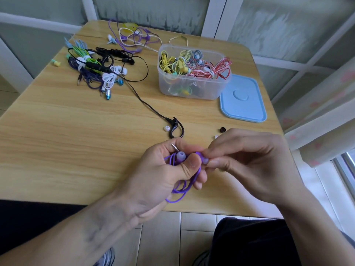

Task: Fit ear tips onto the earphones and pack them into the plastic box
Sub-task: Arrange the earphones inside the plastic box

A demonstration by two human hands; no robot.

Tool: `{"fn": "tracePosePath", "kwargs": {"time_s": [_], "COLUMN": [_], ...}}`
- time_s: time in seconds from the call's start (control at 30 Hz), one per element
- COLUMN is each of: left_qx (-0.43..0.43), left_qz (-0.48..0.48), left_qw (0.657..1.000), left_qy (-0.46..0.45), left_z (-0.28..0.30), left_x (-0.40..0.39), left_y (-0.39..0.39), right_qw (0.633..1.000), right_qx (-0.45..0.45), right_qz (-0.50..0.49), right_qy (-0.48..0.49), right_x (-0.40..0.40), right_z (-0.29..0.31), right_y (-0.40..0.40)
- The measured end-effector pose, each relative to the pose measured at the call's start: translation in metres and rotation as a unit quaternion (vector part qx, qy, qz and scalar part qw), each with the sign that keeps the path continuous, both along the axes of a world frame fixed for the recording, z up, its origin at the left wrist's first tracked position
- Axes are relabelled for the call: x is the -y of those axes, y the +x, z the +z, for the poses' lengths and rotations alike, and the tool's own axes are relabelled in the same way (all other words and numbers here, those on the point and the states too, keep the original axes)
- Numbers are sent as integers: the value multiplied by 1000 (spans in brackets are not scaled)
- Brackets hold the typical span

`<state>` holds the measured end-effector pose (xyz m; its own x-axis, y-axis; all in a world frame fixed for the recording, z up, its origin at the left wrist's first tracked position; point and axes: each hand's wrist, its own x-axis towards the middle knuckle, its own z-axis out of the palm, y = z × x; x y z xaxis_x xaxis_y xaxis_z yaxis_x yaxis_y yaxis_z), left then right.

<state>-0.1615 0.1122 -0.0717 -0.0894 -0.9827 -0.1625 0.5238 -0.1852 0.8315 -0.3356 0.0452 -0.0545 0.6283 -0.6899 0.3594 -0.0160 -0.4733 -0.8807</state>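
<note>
Centrally, purple earphones [179, 186] — a loose bundle of cord gripped in the left hand [167, 173], fingers curled round it, thumb laid across the front. One earbud with a pale ear tip [181, 156] stands up above the thumb, and the metal plug [174, 147] pokes out just beside it. The second earbud [199, 154] is held between the two hands; the right hand [247, 160] pinches a pale ear tip [205, 160] at its end between thumb and fingertips. Both hands are over the near edge of the wooden surface [80, 131].

Just beyond the hands: a black ear-hook earphone [175, 129] lying flat, its cord trailing back toward the far left; a white loose ear tip [166, 128] touching or just beside the hook; a black loose ear tip [222, 129] near the right hand's knuckles.

Farther back, right of centre: a clear plastic box [194, 87], lid off, holding coiled earphones in yellow, red-and-white and grey. A blue lid [243, 98] lies flat beside it on the right, its near-left corner tucked against the box.

Far left: a pile of earphones [96, 68] — black, white, green, dark blue cords tangled together, with metallic blue earbuds at the near side. A small yellow and green piece [55, 62] sits apart at the left edge. At the far edge, purple and cream cords [134, 38] lie tangled.
</note>
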Motion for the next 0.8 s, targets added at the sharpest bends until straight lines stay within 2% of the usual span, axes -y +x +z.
{"fn": "tracePosePath", "kwargs": {"time_s": [0.1, 0.17, 0.33, 0.4, 0.53, 0.6, 0.7, 0.8], "left_qx": [5, 16, 48, 97, 236, 278, 266, 208], "left_qz": [-25, -30, 18, 54, 159, 207, 229, 190], "left_qw": [999, 999, 998, 991, 948, 924, 924, 952], "left_qy": [28, 28, -30, -72, -143, -163, -154, -122], "left_z": [-1, 0, 2, 5, 6, 4, 7, 12], "left_x": [0, 1, 4, 5, 3, 0, -2, -1], "left_y": [2, 2, 2, 2, 2, 2, 0, 0], "right_qw": [995, 994, 995, 987, 979, 979, 981, 986], "right_qx": [-50, -57, 26, 68, 100, 115, 133, 118], "right_qz": [-8, -21, -62, -71, -99, -106, -107, -106], "right_qy": [-85, -95, 79, 127, 145, 128, 97, 54], "right_x": [3, 2, -8, -10, -17, -21, -22, -16], "right_z": [1, 0, -4, -6, -11, -12, -13, -14], "right_y": [-2, -2, 7, 11, 21, 27, 31, 28]}}
